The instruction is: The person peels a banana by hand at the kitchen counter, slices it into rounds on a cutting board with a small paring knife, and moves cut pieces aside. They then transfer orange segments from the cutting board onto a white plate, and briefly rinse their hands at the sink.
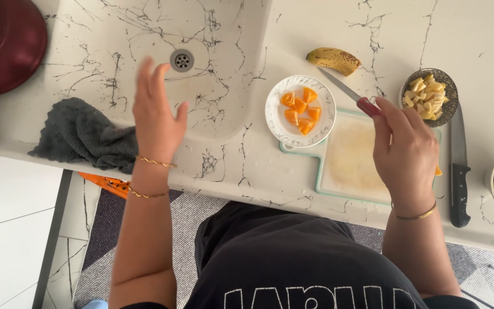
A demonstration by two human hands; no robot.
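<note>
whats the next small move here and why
Probably bring the left hand from over the sink to the banana: the cutting board is bare, the right hand grips the small knife, and the banana lies whole.

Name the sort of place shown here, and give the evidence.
Most likely a home kitchen: a marble-patterned sink with a drain, a cutting board, and a paring knife in the right hand.

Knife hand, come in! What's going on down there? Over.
Right hand grips small red-handled knife over cutting board. Left hand open, empty, above sink. Orange pieces plated beside board.
</note>
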